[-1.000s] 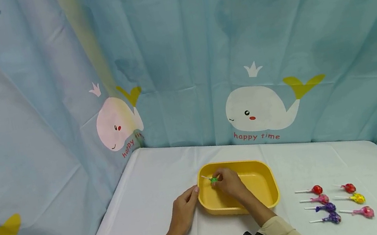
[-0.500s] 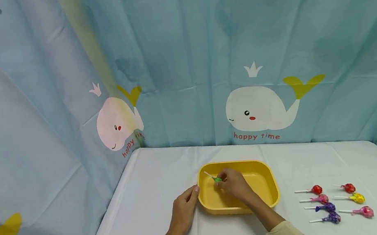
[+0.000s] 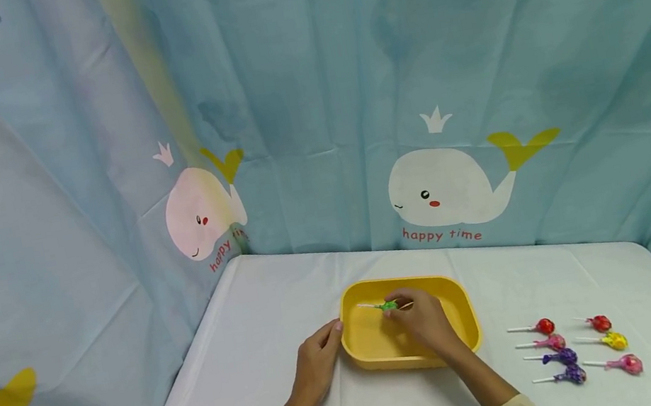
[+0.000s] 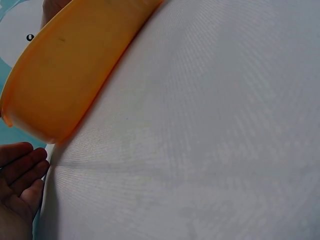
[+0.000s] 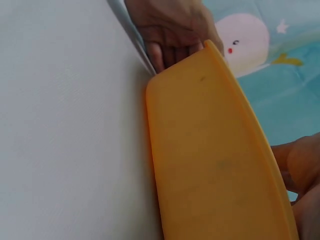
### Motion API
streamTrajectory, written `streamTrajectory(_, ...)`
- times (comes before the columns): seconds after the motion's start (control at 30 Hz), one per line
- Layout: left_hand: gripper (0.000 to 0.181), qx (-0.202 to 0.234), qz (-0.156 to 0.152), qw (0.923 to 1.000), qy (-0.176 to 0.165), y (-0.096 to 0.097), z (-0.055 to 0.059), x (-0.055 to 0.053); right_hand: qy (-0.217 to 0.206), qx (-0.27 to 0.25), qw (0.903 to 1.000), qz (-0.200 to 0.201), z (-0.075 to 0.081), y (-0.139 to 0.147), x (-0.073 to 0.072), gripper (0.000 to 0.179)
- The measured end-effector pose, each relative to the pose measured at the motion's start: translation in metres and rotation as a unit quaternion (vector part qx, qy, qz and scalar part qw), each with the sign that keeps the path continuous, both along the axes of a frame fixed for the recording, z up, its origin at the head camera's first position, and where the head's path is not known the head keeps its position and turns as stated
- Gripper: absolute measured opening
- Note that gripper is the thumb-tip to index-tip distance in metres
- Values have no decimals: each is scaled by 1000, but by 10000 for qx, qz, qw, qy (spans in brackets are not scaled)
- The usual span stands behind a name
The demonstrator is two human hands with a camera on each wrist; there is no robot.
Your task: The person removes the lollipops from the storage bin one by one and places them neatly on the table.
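In the head view a yellow tray (image 3: 391, 363) rests on the white-covered table. My right hand (image 3: 425, 319) reaches over its inside, thumb and forefinger pinching the green-wrapped head of a lollipop (image 3: 388, 305). The white stick of that lollipop points left. At the tray's left end my left hand (image 3: 316, 362) rests against the outer wall, fingertips right at the rim. The left wrist view shows the left hand (image 4: 20, 185) with its fingers extended beside the tray's end. In the right wrist view the tray wall hides the lollipop and part of the right hand (image 5: 305, 175).
Right of the tray several wrapped lollipops lie in two columns, among them a red one (image 3: 544, 326), a purple one (image 3: 574, 374) and a yellow one (image 3: 615, 340). A blue curtain (image 3: 309, 105) with whale prints stands behind the table (image 3: 275, 290).
My right hand has shifted right inside the tray, carrying the green lollipop with it, and the stick has swung about. The left hand has stayed at the tray's left end.
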State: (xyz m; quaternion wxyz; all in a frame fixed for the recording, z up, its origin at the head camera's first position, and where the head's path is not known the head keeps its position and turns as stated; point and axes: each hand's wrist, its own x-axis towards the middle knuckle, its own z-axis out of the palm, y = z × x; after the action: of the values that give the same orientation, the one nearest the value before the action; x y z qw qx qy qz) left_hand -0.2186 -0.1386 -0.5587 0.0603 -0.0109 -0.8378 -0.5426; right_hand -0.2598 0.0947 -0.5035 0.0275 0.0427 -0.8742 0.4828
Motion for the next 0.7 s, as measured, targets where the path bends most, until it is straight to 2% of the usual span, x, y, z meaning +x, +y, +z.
streamTrajectory(0.27, 60, 84, -65, 9999, 17, 0, 1, 1, -98, -501, 9985, -208, 1, 11, 10, 21)
streamTrajectory(0.7, 60, 32, -9, 10000, 42, 1, 1, 1, -118, -803, 9957, -435, 12, 36, 30, 32)
